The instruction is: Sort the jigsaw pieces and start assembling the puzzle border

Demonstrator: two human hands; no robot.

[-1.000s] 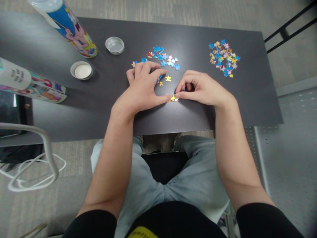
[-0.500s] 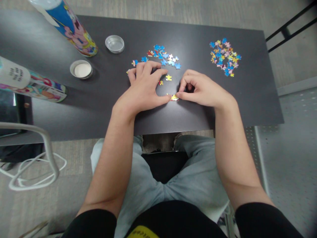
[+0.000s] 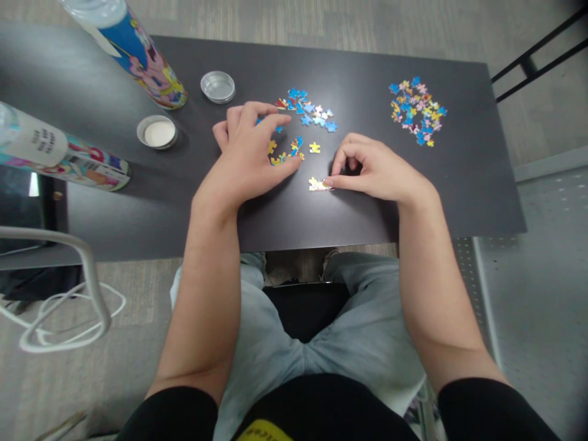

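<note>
Several yellow puzzle pieces, joined into a short strip, lie flat near the table's front edge. My right hand has its thumb on the strip's right end, the other fingers curled. Over a group of yellow and blue puzzle pieces hovers my left hand, fingers spread and partly covering them. A single yellow puzzle piece lies between the hands. Beyond the left hand sits a cluster of mostly blue pieces.
A pile of mixed puzzle pieces lies on the right of the dark table. On the left are two printed tubes, one standing and one nearer, a metal lid and another round lid. A white cable hangs by the lower left.
My left hand has moved left, away from the strip, uncovering yellow and blue pieces beneath it. My right hand stays at the strip's right end. The view has shifted slightly.
</note>
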